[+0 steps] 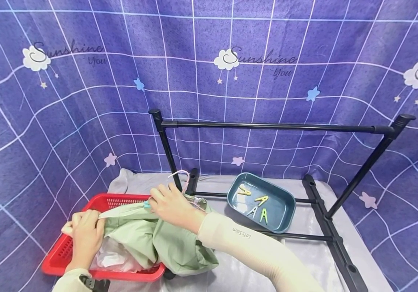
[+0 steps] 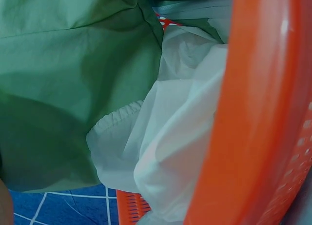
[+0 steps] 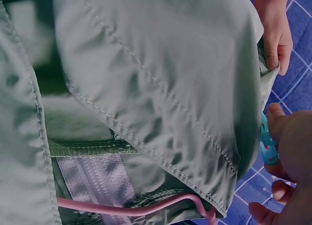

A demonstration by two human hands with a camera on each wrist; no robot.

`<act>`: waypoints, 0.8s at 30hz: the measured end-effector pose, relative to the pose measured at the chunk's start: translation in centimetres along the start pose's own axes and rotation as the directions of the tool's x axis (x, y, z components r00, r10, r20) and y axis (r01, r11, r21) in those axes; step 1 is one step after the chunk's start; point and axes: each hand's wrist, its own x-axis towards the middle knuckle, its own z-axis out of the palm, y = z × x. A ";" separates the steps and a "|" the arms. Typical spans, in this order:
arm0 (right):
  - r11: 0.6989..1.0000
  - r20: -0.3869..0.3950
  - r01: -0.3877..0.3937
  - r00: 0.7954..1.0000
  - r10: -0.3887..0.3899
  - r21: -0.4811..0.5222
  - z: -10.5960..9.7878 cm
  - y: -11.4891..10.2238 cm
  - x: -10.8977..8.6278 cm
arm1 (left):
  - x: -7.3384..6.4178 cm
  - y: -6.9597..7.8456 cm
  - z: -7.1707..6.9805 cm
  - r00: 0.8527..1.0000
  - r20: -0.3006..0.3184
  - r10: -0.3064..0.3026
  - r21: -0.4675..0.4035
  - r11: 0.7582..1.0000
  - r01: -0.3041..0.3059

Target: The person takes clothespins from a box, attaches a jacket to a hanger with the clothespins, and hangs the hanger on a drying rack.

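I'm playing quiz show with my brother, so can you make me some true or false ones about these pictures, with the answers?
1. The left hand grips the green garment. True.
2. The garment hangs from the black rail. False: it is held partly over the red basket.
3. Clothespins lie in the tub. True.
4. There are nine clothespins in the tub. False: there are four.
5. The right hand pinches a blue clip. True.
6. The tub sits inside the basket. False: they stand apart.
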 end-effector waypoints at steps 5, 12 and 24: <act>1.000 0.007 -0.009 1.000 0.009 0.015 0.1 0.0 -0.2 | -0.1 -0.1 0.1 1.000 -0.014 0.009 0.004 1.000 -0.009; 0.998 -0.023 -0.024 0.999 0.025 0.054 0.2 0.1 -0.6 | -0.1 -0.1 0.0 1.000 -0.005 -0.002 0.003 1.000 0.002; 0.990 -0.105 -0.041 0.993 0.055 0.136 0.1 0.8 -1.4 | -0.4 -0.5 0.2 1.000 0.000 -0.013 0.009 1.000 0.013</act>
